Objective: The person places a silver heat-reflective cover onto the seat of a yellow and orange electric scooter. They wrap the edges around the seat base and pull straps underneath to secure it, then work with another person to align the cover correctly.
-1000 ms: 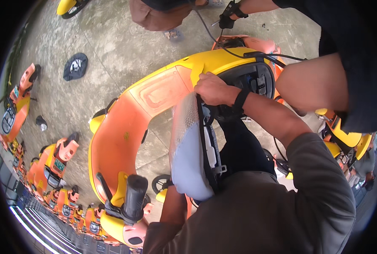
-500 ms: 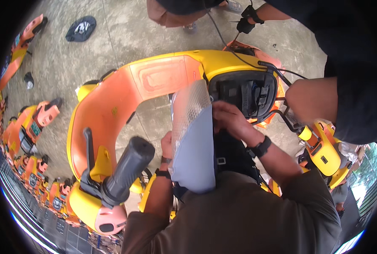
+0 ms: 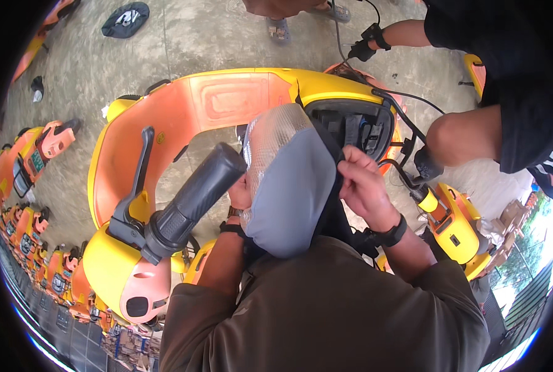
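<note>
Between my hands, in front of my chest, is a grey, rounded cover-like piece [image 3: 289, 201] with a silver, textured panel and black edging; I cannot tell its exact kind. My right hand [image 3: 366, 189] pinches the black edge with thumb and fingers on its right side. On the opposite side my left hand [image 3: 240, 193] is closed against the piece, most of its fingers hidden behind it. Both wrists wear black straps. Just beyond lies a yellow scooter's open dark compartment [image 3: 385, 137], with small dark parts inside.
The scooter's orange footboard [image 3: 233, 102] curves ahead; its black handlebar grip [image 3: 196, 195] and brake lever [image 3: 141, 173] stick up near my left forearm. At right is a co-worker's bent knee [image 3: 462, 136]; their strapped hand [image 3: 364, 49] is beyond. Several scooters line the left.
My right hand has gone from hovering blurred beside the grey piece to pinching its black edge. The piece looks broader and tilted right. The whole view has shifted slightly.
</note>
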`<state>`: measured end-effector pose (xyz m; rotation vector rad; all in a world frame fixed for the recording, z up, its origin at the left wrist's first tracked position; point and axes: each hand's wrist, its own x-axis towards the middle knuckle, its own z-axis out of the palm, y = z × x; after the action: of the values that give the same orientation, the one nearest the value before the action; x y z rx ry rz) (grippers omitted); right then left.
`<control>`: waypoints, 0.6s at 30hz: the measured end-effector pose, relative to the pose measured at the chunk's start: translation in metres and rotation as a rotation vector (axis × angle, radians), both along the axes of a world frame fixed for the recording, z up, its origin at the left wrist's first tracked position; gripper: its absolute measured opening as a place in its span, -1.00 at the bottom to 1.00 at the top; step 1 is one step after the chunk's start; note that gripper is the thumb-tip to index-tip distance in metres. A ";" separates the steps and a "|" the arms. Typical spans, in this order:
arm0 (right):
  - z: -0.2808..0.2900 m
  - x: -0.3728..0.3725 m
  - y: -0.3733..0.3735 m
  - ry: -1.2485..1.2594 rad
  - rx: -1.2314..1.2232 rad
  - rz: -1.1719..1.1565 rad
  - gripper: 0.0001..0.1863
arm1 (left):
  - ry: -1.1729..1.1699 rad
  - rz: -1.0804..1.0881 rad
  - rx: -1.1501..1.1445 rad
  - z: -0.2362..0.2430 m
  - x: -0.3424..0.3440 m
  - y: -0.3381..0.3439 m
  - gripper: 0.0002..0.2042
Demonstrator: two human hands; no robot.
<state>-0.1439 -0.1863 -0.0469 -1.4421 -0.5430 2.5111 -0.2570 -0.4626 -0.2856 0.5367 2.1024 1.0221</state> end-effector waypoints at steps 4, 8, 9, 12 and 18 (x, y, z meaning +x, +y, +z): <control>0.023 -0.012 -0.001 0.070 -0.167 -0.080 -0.90 | 0.075 -0.061 0.062 0.007 -0.004 0.029 -0.86; 0.037 -0.025 -0.022 -0.071 0.068 0.329 -0.86 | 0.076 0.071 0.082 -0.006 0.011 0.020 -0.82; 0.027 -0.022 -0.026 -0.059 0.241 0.457 -0.87 | 0.083 0.105 0.084 -0.013 0.012 0.019 -0.79; 0.023 -0.012 -0.041 -0.044 0.206 0.486 -0.87 | 0.124 0.113 0.063 -0.016 0.014 0.027 -0.71; 0.036 0.013 -0.055 0.043 0.054 0.335 -0.66 | 0.171 0.107 -0.117 0.037 0.003 0.071 -0.64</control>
<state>-0.1311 -0.2411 -0.0109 -1.3712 -0.9050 2.7442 -0.2537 -0.3915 -0.2487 0.4723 2.3473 0.9333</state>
